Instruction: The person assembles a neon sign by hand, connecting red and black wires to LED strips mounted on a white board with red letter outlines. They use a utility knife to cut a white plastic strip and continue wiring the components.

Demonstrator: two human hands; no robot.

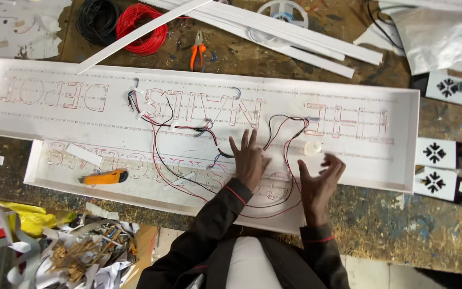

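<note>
Left hand: the left hand (249,160) lies flat on the white sign tray (402,107), fingers spread wide, pressing down. It pinches nothing.
Right hand: the right hand (319,179) is just beside it, fingers bent and apart, with nothing between them. Its fingertips come close to a small white tape roll (312,148).
Wires: thin red and black wires (282,160) loop across the tray and run under and around both hands. One loop hangs past the near edge of the tray.
Where the tray is: it lies long across the middle of the brown surface (397,225), and the hands work at its near edge, right of the middle.
How the wires feel: I think they are very light, soft and bendy. They may spring back up if not held down, so a flat hand on top is a good hold. To lift one, pinch it along a bare stretch, not at a joint.
How the tray feels: it looks light, thin and stiff, and it could crack or bend. Best to take it by its raised rim.
Other things: an orange knife (105,176) lies on the tray to the left. Orange pliers (198,51) and a red wire coil (143,29) sit by the far edge.
</note>
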